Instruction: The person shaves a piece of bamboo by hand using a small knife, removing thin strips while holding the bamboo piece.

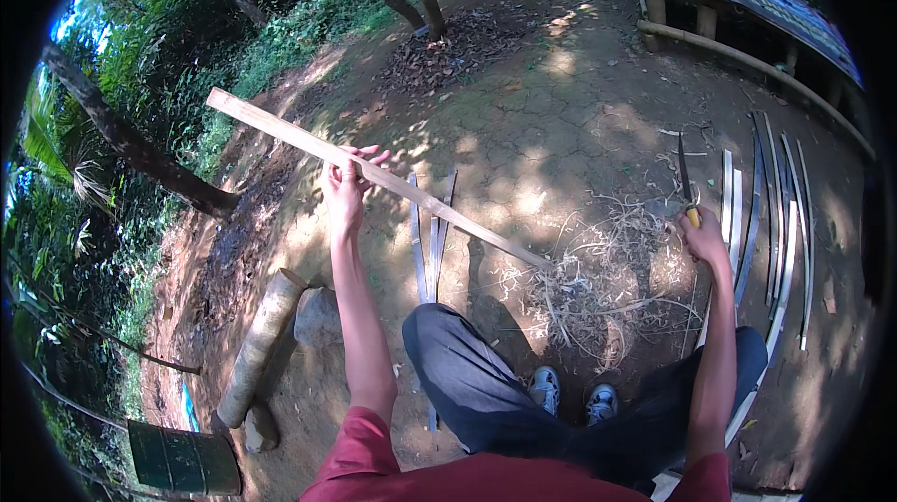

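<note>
1 strip, seemingly mid-shaving, is clasped by left hand, 1 knife by right hand; blade contact seems needed.

Before our shoes we have a shavings heap, strips to its left, more strips to its right. Our left hand holds a slat, our right hand a knife. Farther left, a log lies beside a stone; beyond, at right, stands a pole-framed structure.
</note>
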### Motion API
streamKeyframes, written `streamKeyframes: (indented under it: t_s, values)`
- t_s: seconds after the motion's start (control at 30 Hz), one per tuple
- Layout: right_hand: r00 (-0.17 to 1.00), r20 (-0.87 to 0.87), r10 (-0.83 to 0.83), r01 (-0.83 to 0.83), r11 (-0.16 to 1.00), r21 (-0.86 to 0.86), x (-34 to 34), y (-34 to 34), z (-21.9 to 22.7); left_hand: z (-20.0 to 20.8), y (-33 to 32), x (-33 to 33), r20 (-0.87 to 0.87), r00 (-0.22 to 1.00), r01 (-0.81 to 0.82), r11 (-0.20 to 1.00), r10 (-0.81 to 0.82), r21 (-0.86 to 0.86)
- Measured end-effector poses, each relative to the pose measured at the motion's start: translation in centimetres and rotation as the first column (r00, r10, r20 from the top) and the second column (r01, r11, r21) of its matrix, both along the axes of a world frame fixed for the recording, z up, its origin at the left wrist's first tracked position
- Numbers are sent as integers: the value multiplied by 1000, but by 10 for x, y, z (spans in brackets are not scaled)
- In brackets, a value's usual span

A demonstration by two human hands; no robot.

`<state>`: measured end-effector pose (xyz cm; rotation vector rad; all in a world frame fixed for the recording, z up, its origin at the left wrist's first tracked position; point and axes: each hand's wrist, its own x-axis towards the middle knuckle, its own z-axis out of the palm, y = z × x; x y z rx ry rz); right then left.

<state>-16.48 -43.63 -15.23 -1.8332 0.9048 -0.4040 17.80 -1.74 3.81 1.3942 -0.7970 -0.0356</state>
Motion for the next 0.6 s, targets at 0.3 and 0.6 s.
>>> streamKeyframes:
  t_s: [0.3,0.6]
  values:
    - [994,20,-108,107,993,49,-30,-11,-23,67,49,15,317,875,-338,931,366,-140]
    - [998,-50,-24,24,1000,2,-15,11,-46,-92,155,95,-244,523,-660,206,817,-722]
